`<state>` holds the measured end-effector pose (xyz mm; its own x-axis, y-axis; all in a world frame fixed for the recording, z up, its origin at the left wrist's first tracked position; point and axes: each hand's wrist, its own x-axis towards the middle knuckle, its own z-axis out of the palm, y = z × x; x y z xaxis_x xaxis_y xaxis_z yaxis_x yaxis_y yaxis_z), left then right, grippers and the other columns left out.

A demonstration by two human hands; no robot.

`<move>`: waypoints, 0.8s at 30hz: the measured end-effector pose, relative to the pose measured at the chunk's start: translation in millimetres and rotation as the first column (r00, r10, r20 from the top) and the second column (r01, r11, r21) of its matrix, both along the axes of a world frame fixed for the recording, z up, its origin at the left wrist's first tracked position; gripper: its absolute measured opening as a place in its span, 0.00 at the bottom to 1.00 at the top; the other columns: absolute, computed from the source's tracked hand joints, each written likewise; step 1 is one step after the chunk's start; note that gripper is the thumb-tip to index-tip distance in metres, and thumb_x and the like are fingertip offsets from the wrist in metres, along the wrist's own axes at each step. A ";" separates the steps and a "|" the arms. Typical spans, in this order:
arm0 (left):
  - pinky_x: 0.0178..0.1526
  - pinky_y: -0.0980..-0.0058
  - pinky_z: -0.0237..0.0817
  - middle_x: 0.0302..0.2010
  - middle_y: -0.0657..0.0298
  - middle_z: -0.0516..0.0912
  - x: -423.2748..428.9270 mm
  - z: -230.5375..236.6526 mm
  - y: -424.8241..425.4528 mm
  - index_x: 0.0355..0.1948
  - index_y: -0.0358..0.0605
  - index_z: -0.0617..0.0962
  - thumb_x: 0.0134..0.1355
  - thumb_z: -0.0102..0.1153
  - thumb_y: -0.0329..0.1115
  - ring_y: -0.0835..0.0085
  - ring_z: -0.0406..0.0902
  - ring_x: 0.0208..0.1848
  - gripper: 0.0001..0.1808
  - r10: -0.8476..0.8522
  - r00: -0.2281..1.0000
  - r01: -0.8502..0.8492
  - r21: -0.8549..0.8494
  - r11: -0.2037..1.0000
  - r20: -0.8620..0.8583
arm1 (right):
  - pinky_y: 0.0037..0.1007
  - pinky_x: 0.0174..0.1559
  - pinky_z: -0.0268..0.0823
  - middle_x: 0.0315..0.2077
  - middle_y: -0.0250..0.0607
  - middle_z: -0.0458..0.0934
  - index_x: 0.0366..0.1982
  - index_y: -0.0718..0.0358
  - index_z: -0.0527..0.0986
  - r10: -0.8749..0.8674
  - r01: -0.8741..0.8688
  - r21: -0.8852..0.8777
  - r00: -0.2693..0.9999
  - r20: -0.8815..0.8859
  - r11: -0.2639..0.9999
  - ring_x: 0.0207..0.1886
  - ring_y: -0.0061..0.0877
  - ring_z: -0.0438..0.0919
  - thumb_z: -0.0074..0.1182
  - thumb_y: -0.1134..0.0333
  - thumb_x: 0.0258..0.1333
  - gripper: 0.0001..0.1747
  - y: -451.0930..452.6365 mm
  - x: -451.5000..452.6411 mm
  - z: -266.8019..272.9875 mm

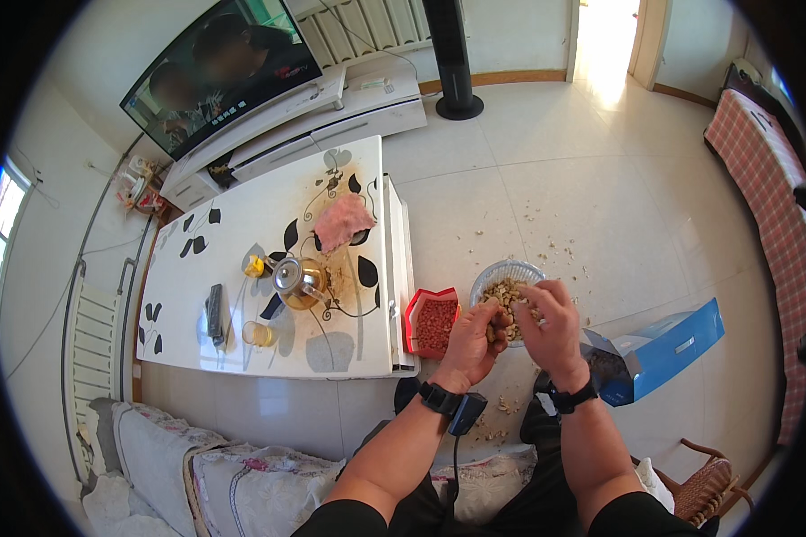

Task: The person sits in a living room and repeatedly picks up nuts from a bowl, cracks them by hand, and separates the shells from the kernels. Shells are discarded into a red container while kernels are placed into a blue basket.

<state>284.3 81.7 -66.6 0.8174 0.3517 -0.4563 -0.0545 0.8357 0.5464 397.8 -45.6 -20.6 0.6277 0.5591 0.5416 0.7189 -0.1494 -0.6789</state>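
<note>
My left hand (471, 341) is above the near left edge of a clear plastic basket (487, 274), its fingers curled around what looks like a peanut in its shell (489, 333). Close by on the right, my right hand (552, 325) hangs over the same basket with bent fingers; whether something small sits between them is hidden. Unshelled peanuts (504, 293) fill the basket, which is on the floor. Left of it, a red box (411, 321) contains many reddish shelled peanuts (436, 322). An open blue cardboard box (672, 352) lies right of my right wrist, with dark contents partly visible.
A low white table (242, 241) stands at left, bearing a glass teapot (299, 282), a glass cup (258, 334), a pink cloth (344, 223) and a dark oblong object (215, 315). Shell bits (557, 252) litter the tiles. A wicker chair (705, 486) is at lower right.
</note>
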 end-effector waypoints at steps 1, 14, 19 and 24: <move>0.36 0.77 0.69 0.33 0.73 0.86 0.7 -1.2 0.3 0.42 0.56 0.85 0.84 0.62 0.47 0.82 0.79 0.32 0.13 -0.003 1.000 0.003 0.005 1.000 0.026 | 0.41 0.48 0.81 0.46 0.49 0.85 0.51 0.64 0.88 0.073 -0.073 -0.004 0.996 -0.041 0.997 0.45 0.45 0.87 0.71 0.73 0.64 0.14 -0.1 -2.4 -0.2; 0.43 0.73 0.76 0.41 0.62 0.90 -24.6 3.1 73.5 0.48 0.42 0.87 0.85 0.55 0.42 0.71 0.84 0.40 0.15 0.283 0.924 -0.229 -0.223 0.948 0.256 | 0.38 0.41 0.79 0.38 0.48 0.86 0.48 0.66 0.86 0.043 -0.026 0.161 0.994 -0.098 0.987 0.37 0.44 0.87 0.67 0.76 0.69 0.08 10.6 -20.1 0.5; 0.63 0.56 0.82 0.58 0.46 0.90 -46.5 10.7 96.9 0.61 0.36 0.83 0.83 0.54 0.50 0.55 0.89 0.58 0.25 0.412 0.864 -0.355 -0.231 0.906 0.288 | 0.36 0.42 0.80 0.41 0.49 0.87 0.56 0.67 0.85 0.216 -0.209 0.075 0.971 -0.102 0.975 0.39 0.42 0.88 0.67 0.76 0.69 0.16 39.4 -34.6 -10.1; 0.74 0.49 0.76 0.66 0.41 0.85 -40.5 23.7 82.6 0.67 0.35 0.78 0.83 0.55 0.52 0.47 0.85 0.67 0.29 0.380 0.874 -0.316 -0.240 0.918 0.302 | 0.42 0.44 0.82 0.45 0.51 0.87 0.64 0.65 0.82 0.211 -0.223 -0.030 0.953 -0.218 0.974 0.42 0.46 0.89 0.66 0.69 0.71 0.22 45.4 -44.9 -11.9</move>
<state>243.7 164.2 -42.9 0.7719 0.5808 -0.2586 -0.5127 0.8092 0.2870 352.9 -0.2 -32.5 0.5855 0.7192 0.3742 0.5781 -0.0468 -0.8146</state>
